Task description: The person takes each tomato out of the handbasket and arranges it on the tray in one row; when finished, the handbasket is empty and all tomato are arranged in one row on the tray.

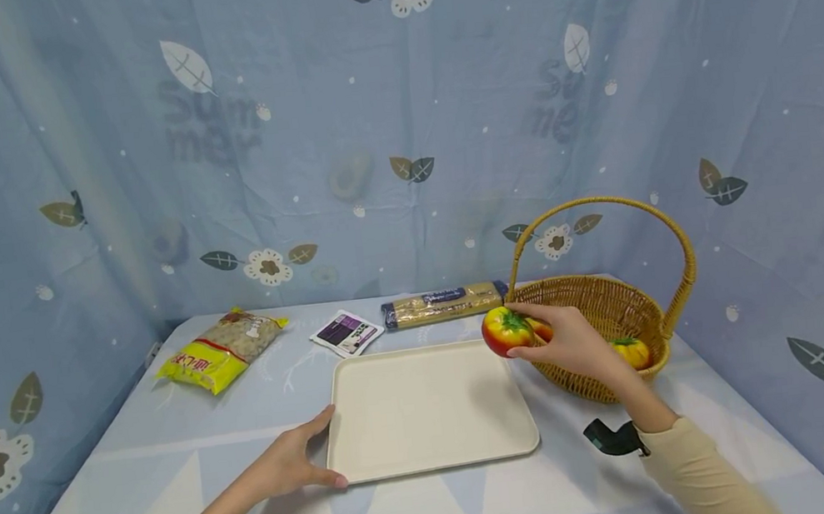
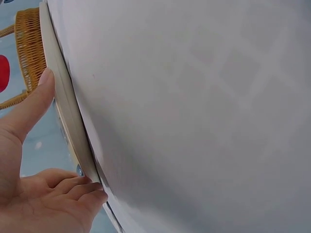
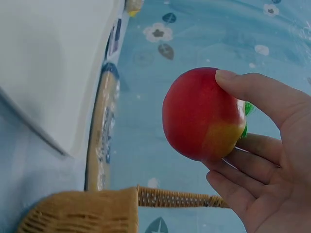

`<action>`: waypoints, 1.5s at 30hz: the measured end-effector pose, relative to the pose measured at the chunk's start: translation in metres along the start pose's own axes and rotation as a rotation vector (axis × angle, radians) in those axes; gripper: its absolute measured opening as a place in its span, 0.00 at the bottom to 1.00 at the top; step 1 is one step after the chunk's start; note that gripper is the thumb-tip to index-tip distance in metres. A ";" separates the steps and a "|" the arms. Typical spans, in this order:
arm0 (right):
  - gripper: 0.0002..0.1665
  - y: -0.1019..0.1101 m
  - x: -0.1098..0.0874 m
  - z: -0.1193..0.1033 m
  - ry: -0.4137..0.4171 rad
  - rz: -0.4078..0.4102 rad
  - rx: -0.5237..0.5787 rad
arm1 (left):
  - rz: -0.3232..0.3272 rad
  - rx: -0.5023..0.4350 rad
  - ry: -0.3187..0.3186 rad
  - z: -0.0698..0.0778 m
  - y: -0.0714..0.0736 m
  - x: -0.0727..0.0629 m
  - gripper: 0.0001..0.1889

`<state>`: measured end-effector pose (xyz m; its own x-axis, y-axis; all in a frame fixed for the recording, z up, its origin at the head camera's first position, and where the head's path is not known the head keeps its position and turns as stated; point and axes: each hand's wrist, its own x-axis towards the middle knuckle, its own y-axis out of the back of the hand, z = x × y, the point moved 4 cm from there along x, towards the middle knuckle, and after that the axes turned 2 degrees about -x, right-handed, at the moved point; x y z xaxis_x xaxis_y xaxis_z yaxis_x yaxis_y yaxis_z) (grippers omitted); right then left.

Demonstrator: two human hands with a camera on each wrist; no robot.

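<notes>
My right hand (image 1: 564, 341) grips a red-and-yellow tomato-like fruit (image 1: 504, 331) with a green leafy top, thumb on one side and fingers on the other. The fruit is raised over the back right corner of the beige tray (image 1: 428, 410), in front of the wicker basket (image 1: 589, 289). In the right wrist view the fruit (image 3: 201, 114) shows its smooth red side. With thumb and fingers spread wide, my left hand (image 1: 290, 462) touches the tray's left end. The left wrist view shows the thumb (image 2: 36, 104) against the tray's rim (image 2: 73, 111).
Another fruit with a green top (image 1: 631, 353) lies in the basket, whose tall handle (image 1: 595, 201) arches upward. Behind the tray are a long pack of noodles (image 1: 443, 306) and a flat white-and-purple packet (image 1: 347, 333). A yellow food bag (image 1: 226, 349) lies back left.
</notes>
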<state>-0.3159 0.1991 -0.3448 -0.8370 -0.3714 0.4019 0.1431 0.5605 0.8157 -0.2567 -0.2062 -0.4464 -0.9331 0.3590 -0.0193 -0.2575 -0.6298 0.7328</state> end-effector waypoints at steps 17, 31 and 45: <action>0.40 -0.036 0.010 -0.028 0.070 -0.058 0.072 | 0.003 0.014 0.018 0.001 -0.001 -0.001 0.61; 0.39 -0.072 0.027 -0.045 0.140 -0.158 0.158 | 0.004 -0.005 0.000 0.000 -0.001 -0.002 0.61; 0.39 -0.101 0.039 -0.070 0.152 -0.229 0.182 | 0.003 0.021 -0.058 0.001 0.002 -0.001 0.61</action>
<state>-0.3259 0.0758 -0.3822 -0.7462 -0.6015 0.2854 -0.1478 0.5677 0.8099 -0.2557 -0.2071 -0.4447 -0.9175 0.3970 0.0219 -0.2490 -0.6168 0.7467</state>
